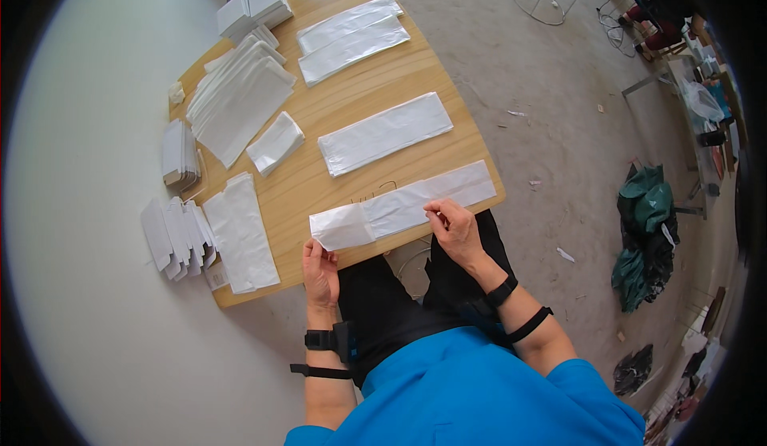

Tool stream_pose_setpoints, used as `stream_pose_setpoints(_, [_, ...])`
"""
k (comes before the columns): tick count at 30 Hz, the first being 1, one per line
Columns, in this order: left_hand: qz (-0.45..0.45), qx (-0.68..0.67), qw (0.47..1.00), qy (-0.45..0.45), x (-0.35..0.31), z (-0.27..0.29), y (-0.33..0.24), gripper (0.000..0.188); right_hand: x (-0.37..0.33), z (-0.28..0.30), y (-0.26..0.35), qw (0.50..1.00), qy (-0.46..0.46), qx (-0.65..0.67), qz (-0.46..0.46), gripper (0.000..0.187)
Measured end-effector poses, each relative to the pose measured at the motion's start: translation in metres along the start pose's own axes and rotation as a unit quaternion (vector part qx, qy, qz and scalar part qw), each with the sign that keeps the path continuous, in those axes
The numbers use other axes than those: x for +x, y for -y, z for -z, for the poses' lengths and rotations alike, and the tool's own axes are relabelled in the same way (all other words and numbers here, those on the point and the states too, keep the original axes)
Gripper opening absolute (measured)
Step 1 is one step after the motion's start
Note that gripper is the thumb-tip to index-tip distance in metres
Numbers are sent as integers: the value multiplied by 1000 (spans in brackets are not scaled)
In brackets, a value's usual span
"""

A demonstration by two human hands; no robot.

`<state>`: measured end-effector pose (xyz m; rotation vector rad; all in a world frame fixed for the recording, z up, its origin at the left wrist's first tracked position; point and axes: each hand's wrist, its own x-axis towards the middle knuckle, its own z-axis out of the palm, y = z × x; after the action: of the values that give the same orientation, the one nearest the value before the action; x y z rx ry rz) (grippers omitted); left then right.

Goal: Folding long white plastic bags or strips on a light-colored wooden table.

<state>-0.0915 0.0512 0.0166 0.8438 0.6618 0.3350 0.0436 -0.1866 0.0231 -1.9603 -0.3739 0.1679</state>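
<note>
A long, flat white plastic bag point(399, 208) lies along the near edge of the wooden table. Its left part point(342, 226) looks folded over, with a crease across it. My left hand point(321, 274) pinches the near left corner of the bag between thumb and fingers. Farther right, my right hand point(455, 230) is closed, its fingertips pressed together over the bag's surface; what they hold, if anything, is hidden. Just beyond the bag, a flat white stack of similar bags point(386, 134) lies on the table. Thin dark marks point(372, 194) show beside the bag's far edge.
More white bags point(353, 38) lie at the table's far end. On the left are fanned white sheets point(246, 98), a small folded stack point(276, 142), a flat pile point(241, 234) and white cartons point(180, 238) by the wall. Green and black bags point(645, 230) lie on the floor at right.
</note>
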Motion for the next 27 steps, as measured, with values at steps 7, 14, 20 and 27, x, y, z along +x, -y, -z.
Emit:
stream_pose_setpoints(7, [-19,78,996,47,-1,-22,2,9,0,-1,0,1000,16,2,-3,9])
stream_pose_setpoints(14, [9,264,948,177,-10,-94,12,21,-8,10,-13,990,-109,-74,-48,9])
stream_pose_setpoints(20, [-75,556,825,65,3,-81,3,31,-4,27,0,974,-184,-115,-70,17])
stream_pose_setpoints(27, [-277,771,514,253,7,-72,33,86,-8,18,-9,938,14,-332,98,57])
